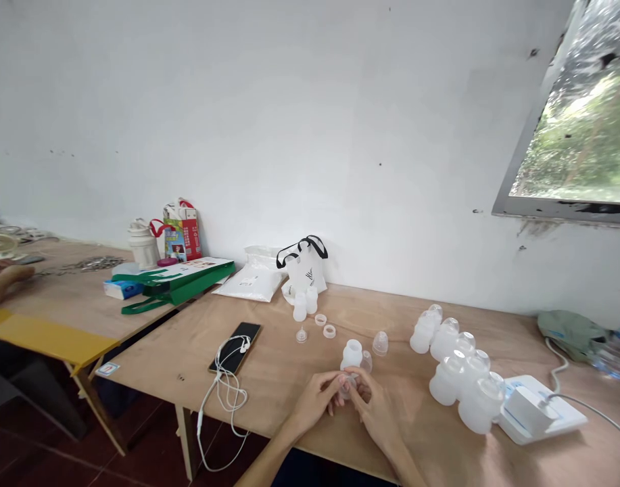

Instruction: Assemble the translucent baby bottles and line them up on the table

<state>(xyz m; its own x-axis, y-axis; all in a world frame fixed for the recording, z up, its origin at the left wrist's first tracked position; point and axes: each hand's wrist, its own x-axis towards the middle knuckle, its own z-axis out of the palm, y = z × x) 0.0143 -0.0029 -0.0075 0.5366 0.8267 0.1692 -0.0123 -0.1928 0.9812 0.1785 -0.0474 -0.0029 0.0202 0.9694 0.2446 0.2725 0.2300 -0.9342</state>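
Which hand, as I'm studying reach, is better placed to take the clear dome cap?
Probably the right hand: the clear dome cap lies ahead of it; the left hand is farther. Both pinch a small piece.

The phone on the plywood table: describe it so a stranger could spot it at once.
Find the plywood table against the white wall. Near its front left corner lies the phone: the only flat black slab, with white earphones trailing from it over the edge.

white wall (289, 101), corner window (583, 135), plywood table (289, 379), dark red floor (152, 446)
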